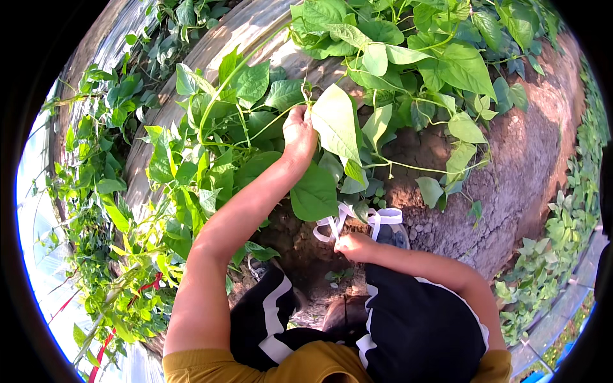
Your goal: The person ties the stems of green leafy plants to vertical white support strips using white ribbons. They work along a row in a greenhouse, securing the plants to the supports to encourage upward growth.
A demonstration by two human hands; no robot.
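My left hand (300, 130) pinches the stem of a leafy bean vine (258, 131), with a thin dry string or tendril (304, 79) rising just above the fingertips. A large pale sunlit leaf (336, 122) hangs right beside that hand. Lower down, close to my knee, my right hand (355, 246) is closed on a bunch of white ribbon strips (330, 229). Loops of the white ribbon (387, 216) spread out to the right, over my shoe (393, 237). A broad green leaf (313, 191) hangs between my two hands.
More bean plants (431, 62) grow at the top and along the left (107, 158). Plastic sheeting (249, 28) covers the bed behind the vine. Bare soil (512, 191) slopes at right. Red ribbon (101, 354) runs through the lower-left foliage. Leafy plants (550, 268) line the right edge.
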